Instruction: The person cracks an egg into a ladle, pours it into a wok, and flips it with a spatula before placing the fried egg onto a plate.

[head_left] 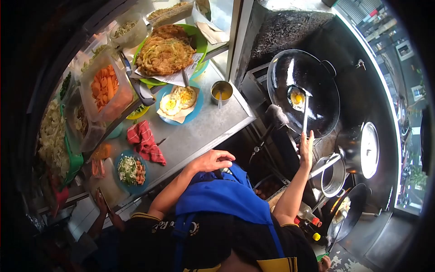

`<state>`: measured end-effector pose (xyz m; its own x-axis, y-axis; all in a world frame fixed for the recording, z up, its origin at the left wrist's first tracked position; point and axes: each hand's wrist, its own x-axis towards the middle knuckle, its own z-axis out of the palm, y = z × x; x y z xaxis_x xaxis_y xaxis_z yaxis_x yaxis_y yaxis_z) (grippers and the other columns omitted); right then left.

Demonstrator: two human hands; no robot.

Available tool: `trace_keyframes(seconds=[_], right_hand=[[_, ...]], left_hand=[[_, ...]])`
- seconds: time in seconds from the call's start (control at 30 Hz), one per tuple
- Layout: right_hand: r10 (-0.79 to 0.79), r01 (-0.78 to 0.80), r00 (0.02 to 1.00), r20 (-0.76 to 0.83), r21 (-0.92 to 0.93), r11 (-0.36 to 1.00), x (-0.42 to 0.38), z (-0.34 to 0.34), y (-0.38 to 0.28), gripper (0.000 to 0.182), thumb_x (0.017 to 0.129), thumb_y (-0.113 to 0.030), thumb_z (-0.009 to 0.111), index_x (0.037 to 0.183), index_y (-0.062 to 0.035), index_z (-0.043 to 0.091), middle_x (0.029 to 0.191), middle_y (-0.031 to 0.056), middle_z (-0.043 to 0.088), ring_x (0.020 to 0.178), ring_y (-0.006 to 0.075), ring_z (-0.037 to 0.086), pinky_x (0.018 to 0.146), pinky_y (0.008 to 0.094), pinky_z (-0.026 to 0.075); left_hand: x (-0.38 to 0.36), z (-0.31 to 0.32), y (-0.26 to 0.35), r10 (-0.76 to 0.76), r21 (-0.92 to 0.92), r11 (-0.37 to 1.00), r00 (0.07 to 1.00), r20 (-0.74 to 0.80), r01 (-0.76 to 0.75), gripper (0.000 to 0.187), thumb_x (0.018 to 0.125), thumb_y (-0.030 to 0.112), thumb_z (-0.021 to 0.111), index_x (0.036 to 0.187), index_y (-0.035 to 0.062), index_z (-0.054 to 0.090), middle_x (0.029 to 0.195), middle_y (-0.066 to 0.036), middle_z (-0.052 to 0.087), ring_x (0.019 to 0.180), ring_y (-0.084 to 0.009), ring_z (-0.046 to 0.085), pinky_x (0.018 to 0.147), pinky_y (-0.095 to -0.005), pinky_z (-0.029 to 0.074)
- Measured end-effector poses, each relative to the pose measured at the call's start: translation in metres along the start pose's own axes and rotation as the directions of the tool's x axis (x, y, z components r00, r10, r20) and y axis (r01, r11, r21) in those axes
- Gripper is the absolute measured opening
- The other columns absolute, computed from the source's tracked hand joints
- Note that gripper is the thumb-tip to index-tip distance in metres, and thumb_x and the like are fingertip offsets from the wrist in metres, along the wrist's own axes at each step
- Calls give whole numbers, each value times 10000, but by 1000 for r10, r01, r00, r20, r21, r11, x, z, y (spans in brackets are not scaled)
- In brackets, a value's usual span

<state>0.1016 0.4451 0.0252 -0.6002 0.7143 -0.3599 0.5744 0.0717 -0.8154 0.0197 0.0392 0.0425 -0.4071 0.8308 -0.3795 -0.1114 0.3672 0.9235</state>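
My right hand [306,147] is closed around the handle of a long metal spatula [305,115]. Its far end reaches into a large black wok [324,106], beside a single egg [297,98] with a yellow yolk and white edges. In front of the blue apron [222,199], my left hand [212,160] hangs loosely bent with nothing in it. Nearest to it is the edge of the metal counter [213,131]. On that counter, a blue plate [195,109] holds fried eggs [178,100] on brown paper, and a metal cup [222,93] contains yellow liquid.
A green plate of omelettes [165,51], a tub of carrots [105,86], a red cloth [146,141] and a bowl of chopped vegetables [131,172] are at left. Pots [333,179] and a second wok [355,213] stand right. Other people's hands [103,205] show at lower left and lower right.
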Motion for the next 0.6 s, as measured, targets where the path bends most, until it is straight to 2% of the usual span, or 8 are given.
trace_keyframes(seconds=[0.03,0.1,0.13,0.23,0.3,0.4,0.5,0.6], right_hand=[[3,-3,1000,4,-45,999,-5,-3,0,768,976,-451,552,1545,-83,191,1009,117,620,671,149,568,518,286,477],[-473,369,870,-138,-452,812,10,3,31,727,967,-445,573,1511,-48,298,1144,151,602,871,216,602,759,339,516],[-405,307,904,-138,-451,838,1,-1,34,622,973,-374,591,1461,-35,404,1256,167,567,1019,256,581,920,359,458],[-448,394,889,-92,-343,853,-48,4,-19,542,984,-288,595,1438,-35,442,1225,143,598,997,224,597,863,335,472],[-381,380,925,12,-80,921,-70,20,-44,434,992,-207,587,1386,-43,512,1147,92,632,929,165,589,825,291,469],[-343,316,868,358,132,939,-104,54,-78,362,990,-146,584,1344,-73,563,1047,18,638,885,83,561,779,229,461],[-311,290,728,611,136,947,-113,99,-80,334,961,-106,606,1292,-62,603,985,40,665,898,102,597,814,255,482],[-329,457,613,719,17,890,-119,139,-81,358,925,-119,640,1275,-50,606,991,96,680,861,166,638,788,292,506]], left_hand=[[1,-1,-1,2,-18,1000,1000,-12,-2,399,952,301,637,1266,56,624,1150,-93,686,1053,-163,635,947,-305,489],[0,-3,-4,-13,-46,999,1000,-19,12,395,949,297,646,1261,56,630,1150,-93,686,1055,-162,633,948,-304,488],[-2,-5,-2,-28,-57,998,999,-38,25,391,946,294,651,1254,55,635,1150,-91,686,1054,-159,633,946,-305,489],[-5,-9,-16,76,60,996,992,-100,-71,382,944,301,651,1227,46,648,1156,-92,689,1051,-165,637,936,-316,492],[-16,-13,-17,45,38,998,990,-134,-41,384,944,314,648,1218,45,651,1158,-98,689,1068,-182,635,938,-320,488],[-30,-17,-21,4,45,999,983,-185,4,408,944,352,638,1215,48,650,1175,-106,681,1105,-209,625,967,-334,469],[-39,-19,-24,-48,4,999,973,-227,51,430,941,381,632,1215,50,651,1189,-113,676,1114,-215,622,973,-338,466],[-50,-20,-38,-74,24,996,959,-273,84,435,938,395,631,1209,56,654,1168,-113,686,1086,-233,638,957,-344,476]])
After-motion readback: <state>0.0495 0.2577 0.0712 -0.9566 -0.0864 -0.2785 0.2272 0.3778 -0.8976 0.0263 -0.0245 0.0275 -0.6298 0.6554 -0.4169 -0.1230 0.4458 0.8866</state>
